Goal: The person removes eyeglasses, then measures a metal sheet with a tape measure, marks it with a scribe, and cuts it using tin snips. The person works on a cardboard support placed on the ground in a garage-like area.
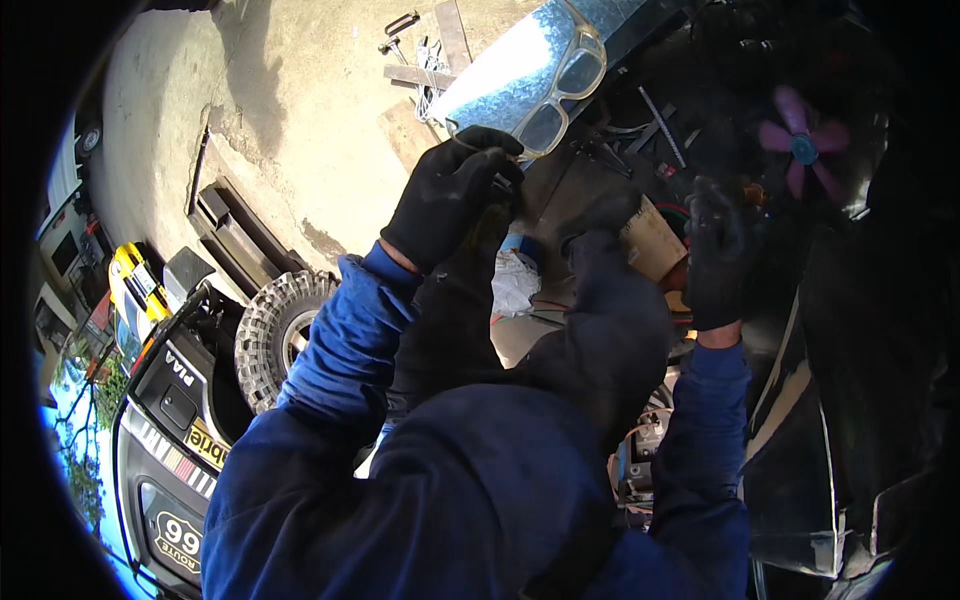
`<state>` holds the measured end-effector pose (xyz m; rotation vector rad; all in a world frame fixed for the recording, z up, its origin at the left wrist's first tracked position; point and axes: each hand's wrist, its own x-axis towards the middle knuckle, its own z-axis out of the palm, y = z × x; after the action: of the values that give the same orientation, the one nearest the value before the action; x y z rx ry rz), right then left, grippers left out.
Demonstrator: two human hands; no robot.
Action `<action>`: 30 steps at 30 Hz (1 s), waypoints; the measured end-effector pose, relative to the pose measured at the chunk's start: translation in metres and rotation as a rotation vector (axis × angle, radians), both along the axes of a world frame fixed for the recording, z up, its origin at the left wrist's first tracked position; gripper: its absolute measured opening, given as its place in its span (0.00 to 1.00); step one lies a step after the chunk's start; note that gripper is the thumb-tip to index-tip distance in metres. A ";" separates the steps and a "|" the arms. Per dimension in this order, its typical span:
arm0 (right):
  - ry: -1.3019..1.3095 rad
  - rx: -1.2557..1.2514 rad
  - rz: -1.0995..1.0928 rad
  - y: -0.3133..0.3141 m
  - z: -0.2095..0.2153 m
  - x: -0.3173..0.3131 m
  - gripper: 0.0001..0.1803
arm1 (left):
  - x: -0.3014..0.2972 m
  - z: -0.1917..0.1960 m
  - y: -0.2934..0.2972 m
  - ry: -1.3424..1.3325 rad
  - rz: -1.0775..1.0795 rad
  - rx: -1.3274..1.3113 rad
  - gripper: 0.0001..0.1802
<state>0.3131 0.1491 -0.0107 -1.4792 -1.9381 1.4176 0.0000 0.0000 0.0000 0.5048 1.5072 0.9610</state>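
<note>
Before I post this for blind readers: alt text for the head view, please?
A black-gloved left hand holds clear-framed glasses; the gloved right hand is in shadow, a pink-bladed fan beyond it.

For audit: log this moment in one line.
left hand: gloved, holding clear-framed glasses | right hand: gloved, grip unclear | nearby: pink-bladed fan

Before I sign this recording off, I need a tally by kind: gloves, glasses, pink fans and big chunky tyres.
Left glove and right glove: 2
Glasses: 1 pair
Pink fan: 1
Big chunky tyre: 1
Total: 5
</note>
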 end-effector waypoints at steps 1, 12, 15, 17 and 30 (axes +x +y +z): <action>0.054 -0.061 -0.158 0.005 0.005 -0.010 0.16 | 0.002 0.010 0.012 -0.104 0.120 0.044 0.19; 0.158 0.360 -0.138 0.005 -0.113 -0.023 0.16 | 0.005 -0.093 0.077 -0.146 0.012 0.129 0.23; 0.083 0.299 -0.162 0.023 -0.114 -0.005 0.16 | 0.004 -0.106 0.078 -0.076 -0.147 0.241 0.21; 0.044 0.315 -0.179 0.029 -0.106 0.009 0.17 | -0.001 -0.106 0.081 -0.037 -0.273 0.283 0.24; 0.321 0.594 -0.292 -0.005 -0.045 0.035 0.25 | 0.011 -0.093 0.030 0.747 -0.733 0.910 0.09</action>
<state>0.3482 0.1438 -0.0559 -1.1123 -1.6568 0.7926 0.0112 0.0298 -0.0935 2.0875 1.2260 0.8392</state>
